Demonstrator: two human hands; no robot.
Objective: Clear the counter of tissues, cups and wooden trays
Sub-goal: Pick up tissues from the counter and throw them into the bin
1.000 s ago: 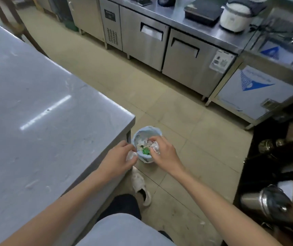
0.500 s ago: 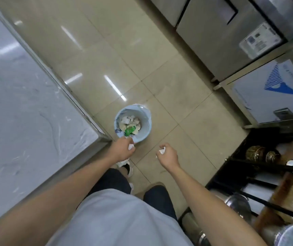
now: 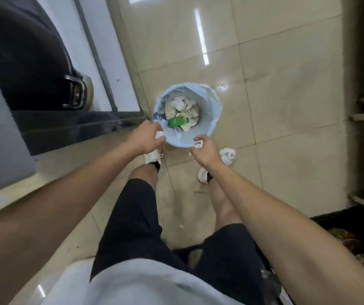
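Note:
A small round bin (image 3: 209, 104) lined with a pale blue bag stands on the tiled floor, holding crumpled tissues and a green wrapper (image 3: 177, 122). My left hand (image 3: 146, 137) is at the bin's near left rim, closed on a white tissue (image 3: 159, 134). At the near right rim, my right hand (image 3: 205, 149) is closed on another white tissue (image 3: 198, 143). Both hands hover just above the rim, close to the liner.
The counter's edge and dark underside (image 3: 66, 126) lie to the left, with a metal object (image 3: 77, 91) beneath. My legs and white shoes (image 3: 154, 157) stand right behind the bin. Dark shelving (image 3: 363, 238) is at the lower right.
The view has tilted down to look straight over the bin. Both hands, still holding tissues, have come nearer to the bin's near rim.

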